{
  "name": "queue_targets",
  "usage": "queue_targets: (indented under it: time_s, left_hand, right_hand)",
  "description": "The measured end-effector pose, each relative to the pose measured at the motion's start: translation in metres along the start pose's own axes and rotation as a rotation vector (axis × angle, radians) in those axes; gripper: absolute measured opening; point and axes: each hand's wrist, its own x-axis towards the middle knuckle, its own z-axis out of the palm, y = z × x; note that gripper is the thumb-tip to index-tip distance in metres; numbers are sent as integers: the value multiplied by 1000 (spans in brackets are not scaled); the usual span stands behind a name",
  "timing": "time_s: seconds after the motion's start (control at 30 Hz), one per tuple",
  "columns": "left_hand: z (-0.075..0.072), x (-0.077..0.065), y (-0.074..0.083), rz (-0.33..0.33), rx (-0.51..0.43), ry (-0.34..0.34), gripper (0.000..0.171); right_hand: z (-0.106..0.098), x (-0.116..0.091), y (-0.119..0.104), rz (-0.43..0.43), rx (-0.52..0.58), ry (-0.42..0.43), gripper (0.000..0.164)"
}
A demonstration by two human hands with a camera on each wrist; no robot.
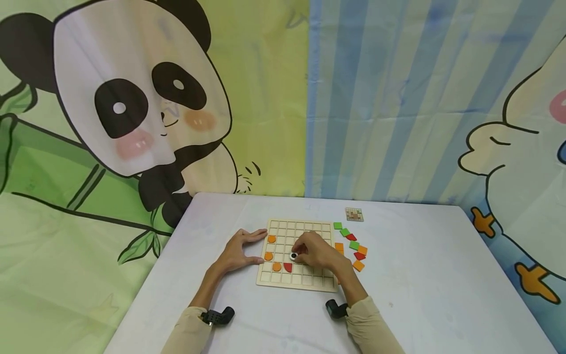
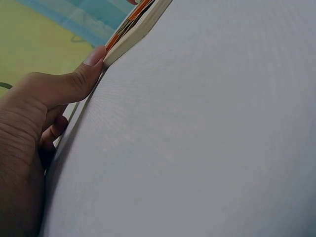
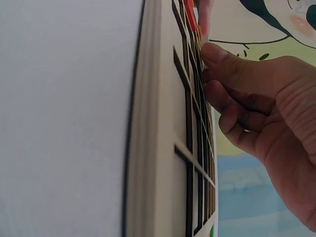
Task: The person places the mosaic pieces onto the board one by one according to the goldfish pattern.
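Observation:
A wooden grid board (image 1: 298,286) lies on the table. My left hand (image 1: 236,251) touches its left side, thumb and fingers spread apart along that edge; in the left wrist view the thumb (image 2: 74,84) rests against the board's side (image 2: 136,39). Over the middle of the grid, my right hand (image 1: 316,250) pinches a small round white piece with a black centre (image 1: 294,256). Its fingertips are low over the squares. In the right wrist view the bent fingers (image 3: 242,116) show, but the piece is not clear. Orange discs (image 1: 276,267) and a red quarter-circle (image 1: 288,267) sit in squares on the left.
Loose green squares (image 1: 345,232), orange squares (image 1: 358,265) and red pieces (image 1: 359,256) lie right of the board. A small patterned card (image 1: 354,214) is at the back of the white table (image 1: 424,275). Behind it hangs a printed curtain (image 1: 376,98).

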Motion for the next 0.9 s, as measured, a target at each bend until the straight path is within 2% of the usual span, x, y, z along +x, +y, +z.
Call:
queue_targets:
  time_s: [0.53, 0.9]
  left_hand:
    - [-1, 0, 6, -17, -7, -5, 89]
    - [-1, 0, 2, -11, -7, -1, 90]
  right_hand:
    - [7, 7, 2, -23, 21, 7, 17]
    - [7, 8, -1, -7, -1, -3, 14]
